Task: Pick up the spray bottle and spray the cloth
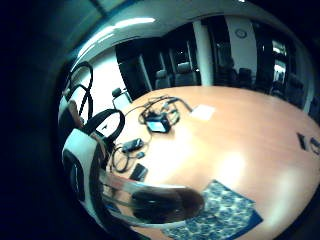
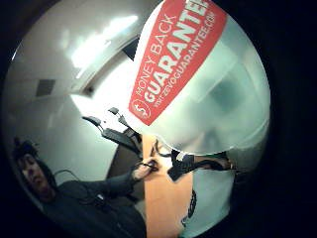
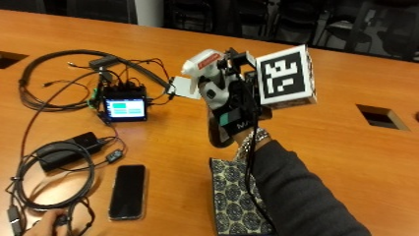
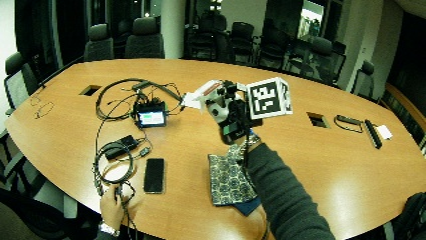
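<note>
My gloved right hand [image 3: 232, 115] grips a white spray bottle [image 3: 199, 66] with a red label and holds it up in the air above the table, tilted, with its head toward the cables. The bottle's red label [image 2: 183, 54] fills much of the thumb side palm view. A dark patterned cloth [image 3: 235, 201] lies flat on the wooden table [image 3: 340, 147] under my forearm, near the table's front edge. It also shows beside the bottle's body [image 1: 150, 202] as the cloth [image 1: 225, 210]. In the wide outside view the bottle [image 4: 208, 92] hangs well above the cloth [image 4: 229, 180].
A small device with a lit screen [image 3: 126, 109] sits among black cables [image 3: 52, 157] to the left. A black phone [image 3: 128, 191] lies left of the cloth. A bare hand [image 3: 49, 219] rests by the cables at the front edge. A cutout [image 3: 379, 117] lies to the right.
</note>
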